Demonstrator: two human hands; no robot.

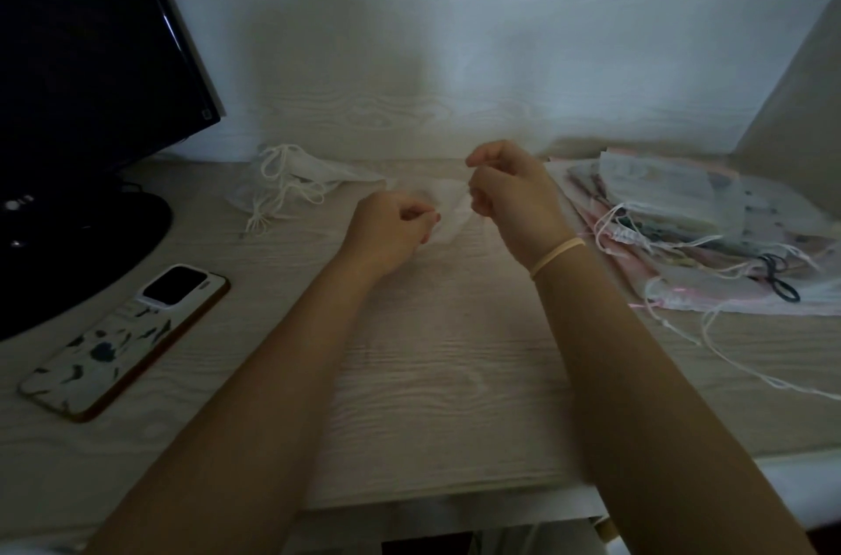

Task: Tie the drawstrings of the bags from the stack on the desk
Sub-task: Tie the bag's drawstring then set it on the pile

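A thin white drawstring bag point(448, 213) lies on the desk between my hands, blurred and hard to make out. My left hand point(391, 231) is closed, pinching what seems to be a drawstring end at the bag's left. My right hand point(509, 190) is raised slightly above the desk, fingers pinched on the other string end. A stack of pale and pink patterned bags point(673, 208) with loose strings sits at the right. White bags with knotted cords point(296, 181) lie at the back left.
A dark monitor point(91, 54) on a round base stands at the left. A phone point(123, 340) in a patterned case lies face down near the front left. A black hair tie point(780, 279) rests on the stack. Loose strings point(728, 354) trail toward the desk's front right edge.
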